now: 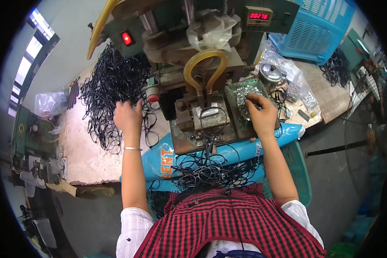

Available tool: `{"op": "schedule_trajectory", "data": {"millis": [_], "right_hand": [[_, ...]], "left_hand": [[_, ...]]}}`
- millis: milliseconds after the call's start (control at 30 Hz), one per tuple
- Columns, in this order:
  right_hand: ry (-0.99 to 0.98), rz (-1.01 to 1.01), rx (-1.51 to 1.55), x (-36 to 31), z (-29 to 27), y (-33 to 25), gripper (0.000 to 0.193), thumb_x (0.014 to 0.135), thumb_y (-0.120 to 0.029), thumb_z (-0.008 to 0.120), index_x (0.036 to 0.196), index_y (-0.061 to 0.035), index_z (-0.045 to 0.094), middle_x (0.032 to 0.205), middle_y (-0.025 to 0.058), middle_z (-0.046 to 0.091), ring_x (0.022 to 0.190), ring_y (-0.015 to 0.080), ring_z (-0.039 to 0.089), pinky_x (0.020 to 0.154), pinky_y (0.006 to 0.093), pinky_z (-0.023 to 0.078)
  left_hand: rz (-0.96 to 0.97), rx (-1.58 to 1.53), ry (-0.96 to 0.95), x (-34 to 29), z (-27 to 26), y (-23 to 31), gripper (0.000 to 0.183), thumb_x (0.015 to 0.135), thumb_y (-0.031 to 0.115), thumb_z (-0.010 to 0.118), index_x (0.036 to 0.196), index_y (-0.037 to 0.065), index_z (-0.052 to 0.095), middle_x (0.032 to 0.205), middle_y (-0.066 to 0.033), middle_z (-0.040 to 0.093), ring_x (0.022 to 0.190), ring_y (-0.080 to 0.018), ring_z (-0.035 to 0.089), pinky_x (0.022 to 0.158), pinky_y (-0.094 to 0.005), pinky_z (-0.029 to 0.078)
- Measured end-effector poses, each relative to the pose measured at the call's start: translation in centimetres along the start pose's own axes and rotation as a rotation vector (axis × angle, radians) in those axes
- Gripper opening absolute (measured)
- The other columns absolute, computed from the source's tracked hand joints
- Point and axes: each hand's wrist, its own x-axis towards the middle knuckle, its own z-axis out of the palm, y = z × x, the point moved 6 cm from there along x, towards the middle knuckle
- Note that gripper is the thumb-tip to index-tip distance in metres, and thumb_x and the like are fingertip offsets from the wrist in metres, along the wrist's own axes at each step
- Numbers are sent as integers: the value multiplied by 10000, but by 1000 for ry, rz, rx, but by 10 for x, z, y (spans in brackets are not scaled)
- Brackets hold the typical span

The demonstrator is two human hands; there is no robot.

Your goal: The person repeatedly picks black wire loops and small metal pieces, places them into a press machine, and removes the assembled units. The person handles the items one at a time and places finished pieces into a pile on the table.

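My left hand (128, 117) reaches into a big tangled pile of thin black cords (112, 81) on the table, its thumb apart from the fingers. My right hand (263, 115) is over a green tray (233, 95) of small shiny metal pieces (244, 95). Its thumb and fingertips come together in a pinch, and what they hold is too small to make out. Between my hands stands a press machine (210, 64) with a yellow looped tube (205, 56). One black cord loop (213, 134) hangs at its work block (210, 115). More black cords (219, 172) lie across my lap.
A blue plastic sheet (193, 165) covers the near edge below the press. At right are a round metal lidded pot (271, 72), clear plastic bags (303, 86) and a blue basket (314, 30). A red button (153, 98) sits by the press; a fan (370, 142) stands at far right.
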Motion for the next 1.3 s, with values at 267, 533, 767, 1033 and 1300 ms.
{"op": "schedule_trajectory", "data": {"millis": [267,533,767,1033,1300], "right_hand": [[-14,86,26,-29,-45,-14,131,851,-36,750,975,7,754,918,57,717,893,141,658,807,273,507],[-337,84,490,-2,37,-107,353,809,27,737,1148,12,639,971,50,702,933,124,662,867,276,504],[-290,267,710,-15,52,-94,556,817,12,777,1317,55,536,915,33,698,892,73,634,845,232,500],[-247,237,722,-25,57,-115,579,839,8,753,1364,61,515,1000,96,742,1032,145,675,977,278,488],[10,-302,-627,-14,-19,-37,233,814,-155,789,1019,-51,748,1256,210,659,1241,393,592,1032,491,476]], "left_hand": [[-58,-722,55,-21,40,-33,237,878,165,774,781,13,622,771,-73,600,707,-229,578,657,-350,466],[-512,-1707,-184,-54,17,1,210,978,79,676,1161,-1,611,915,-47,671,787,-193,716,653,-280,583],[71,-2114,41,-45,-130,47,141,974,-62,547,1097,7,552,1091,-147,576,1013,-245,623,798,-464,637],[327,-1913,119,-17,-164,83,192,988,-77,522,1162,-8,563,1176,-143,592,1073,-245,619,924,-495,599],[778,-1384,160,-72,-188,106,205,714,-82,731,874,38,685,969,-205,758,718,-245,697,594,-319,496]]}}
